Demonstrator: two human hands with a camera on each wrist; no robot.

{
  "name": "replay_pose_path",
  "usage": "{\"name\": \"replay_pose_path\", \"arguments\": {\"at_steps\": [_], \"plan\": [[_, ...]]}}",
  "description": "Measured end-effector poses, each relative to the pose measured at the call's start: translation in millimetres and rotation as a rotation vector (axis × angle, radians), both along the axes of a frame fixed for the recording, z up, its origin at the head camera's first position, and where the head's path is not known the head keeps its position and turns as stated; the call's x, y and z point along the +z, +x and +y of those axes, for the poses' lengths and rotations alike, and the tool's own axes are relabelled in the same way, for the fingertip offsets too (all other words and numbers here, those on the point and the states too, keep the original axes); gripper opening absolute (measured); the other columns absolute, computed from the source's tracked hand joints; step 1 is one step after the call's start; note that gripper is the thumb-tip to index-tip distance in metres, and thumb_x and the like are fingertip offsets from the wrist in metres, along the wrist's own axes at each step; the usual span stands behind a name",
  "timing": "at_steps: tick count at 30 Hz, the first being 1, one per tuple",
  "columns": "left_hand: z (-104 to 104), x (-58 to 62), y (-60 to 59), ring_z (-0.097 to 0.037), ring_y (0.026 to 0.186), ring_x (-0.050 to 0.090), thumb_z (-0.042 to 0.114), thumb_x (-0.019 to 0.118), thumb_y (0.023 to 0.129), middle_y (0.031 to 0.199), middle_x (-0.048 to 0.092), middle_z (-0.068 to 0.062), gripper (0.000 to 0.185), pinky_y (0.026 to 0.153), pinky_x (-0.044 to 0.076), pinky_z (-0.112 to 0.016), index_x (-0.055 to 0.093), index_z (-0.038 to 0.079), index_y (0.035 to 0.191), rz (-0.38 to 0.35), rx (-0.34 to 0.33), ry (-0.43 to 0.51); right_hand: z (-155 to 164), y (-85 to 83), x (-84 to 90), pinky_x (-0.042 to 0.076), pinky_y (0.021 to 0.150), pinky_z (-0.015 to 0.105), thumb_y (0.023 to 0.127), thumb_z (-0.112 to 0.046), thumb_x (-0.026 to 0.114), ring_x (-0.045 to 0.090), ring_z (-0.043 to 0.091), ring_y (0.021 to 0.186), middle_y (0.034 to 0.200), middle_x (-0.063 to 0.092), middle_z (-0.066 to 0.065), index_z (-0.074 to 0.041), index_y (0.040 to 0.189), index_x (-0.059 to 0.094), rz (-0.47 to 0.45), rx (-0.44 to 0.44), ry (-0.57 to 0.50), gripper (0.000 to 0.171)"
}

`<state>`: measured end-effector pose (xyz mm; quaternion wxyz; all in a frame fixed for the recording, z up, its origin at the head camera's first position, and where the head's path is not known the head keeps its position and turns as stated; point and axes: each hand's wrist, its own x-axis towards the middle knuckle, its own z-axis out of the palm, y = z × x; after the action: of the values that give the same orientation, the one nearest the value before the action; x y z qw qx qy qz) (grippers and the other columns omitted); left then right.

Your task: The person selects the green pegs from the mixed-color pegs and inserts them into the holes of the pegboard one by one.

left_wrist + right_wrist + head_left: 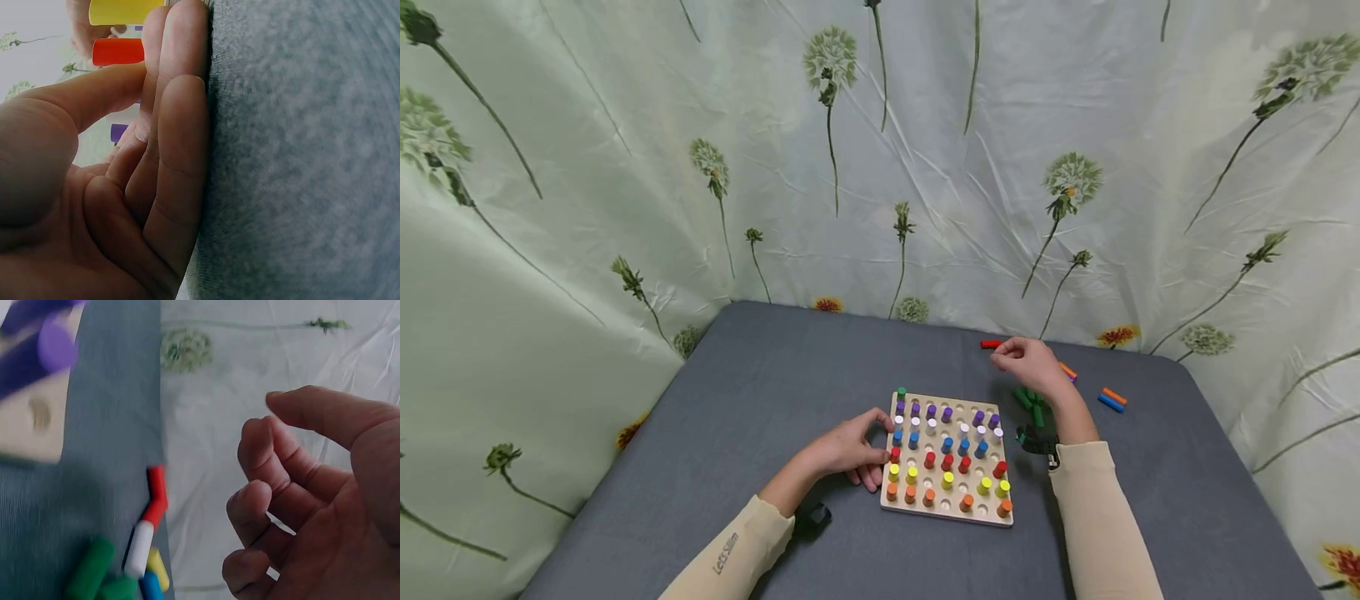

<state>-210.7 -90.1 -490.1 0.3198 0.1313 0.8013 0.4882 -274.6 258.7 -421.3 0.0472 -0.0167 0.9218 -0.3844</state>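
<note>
A square wooden pegboard (946, 515) lies on the table with rows of coloured pegs standing in it, from orange at the front to a lone green peg (902, 392) at the back left corner. My left hand (850, 446) touches the board's left edge, thumb beside a red peg (119, 51) and index finger near the white row. Its other fingers lie fairly straight along the tabletop. Raised beyond the board's back right corner, my right hand (1030, 364) has loosely bent fingers. Nothing shows between its thumb and fingertips (257, 440).
Under and around the right hand lie loose pegs: red (157, 481), white (139, 547), green (90, 569), yellow (159, 569) and blue (150, 586). Farther right, an orange peg (1114, 396) lies against a blue one. A flower-patterned curtain (760, 108) hangs behind the grey tabletop (760, 375).
</note>
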Motion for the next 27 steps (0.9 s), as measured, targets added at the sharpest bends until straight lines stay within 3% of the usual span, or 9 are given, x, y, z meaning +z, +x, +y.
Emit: {"name": "replay_pose_path", "arguments": {"at_steps": [5,15,23,27], "plan": [[-2.1,0.9,0.4,-0.011,0.052,0.070,0.016,0.070,0.101,0.066,0.074,-0.006,0.035,0.046,0.048,-0.024,0.051,0.021,0.130,0.015,0.000,0.013,13.3,5.1,-0.8,0.049,0.075,0.032,0.103,-0.025,0.066,0.064,0.026,0.093,0.107,0.073,0.017,0.001,0.115,0.069,-0.040,-0.024,0.094,0.029],[-2.7,-0.7,4.7,-0.013,0.051,0.070,0.016,0.071,0.101,0.066,0.074,-0.008,0.033,0.044,0.048,-0.025,0.052,0.021,0.127,0.019,0.000,0.024,34.9,9.7,-16.9,0.044,0.067,0.032,0.100,-0.024,0.070,0.058,0.022,0.081,0.100,0.072,0.014,0.000,0.107,0.074,-0.172,-0.013,0.294,0.026],[-2.3,0.4,2.1,-0.013,0.052,0.070,0.015,0.070,0.102,0.067,0.075,-0.008,0.031,0.045,0.048,-0.025,0.052,0.022,0.126,0.020,-0.001,0.026,34.1,9.1,-16.5,0.041,0.063,0.032,0.098,-0.019,0.067,0.055,0.018,0.071,0.077,0.060,0.002,-0.007,0.089,0.072,-0.251,-0.012,0.377,0.016],[-3.5,1.0,2.8,-0.013,0.053,0.071,0.014,0.070,0.101,0.067,0.075,-0.008,0.031,0.045,0.048,-0.025,0.052,0.022,0.126,0.014,0.000,0.027,33.4,8.2,-19.1,0.043,0.067,0.034,0.097,-0.018,0.066,0.057,0.019,0.075,0.082,0.062,0.003,-0.008,0.091,0.073,-0.273,-0.017,0.400,0.014]]}}
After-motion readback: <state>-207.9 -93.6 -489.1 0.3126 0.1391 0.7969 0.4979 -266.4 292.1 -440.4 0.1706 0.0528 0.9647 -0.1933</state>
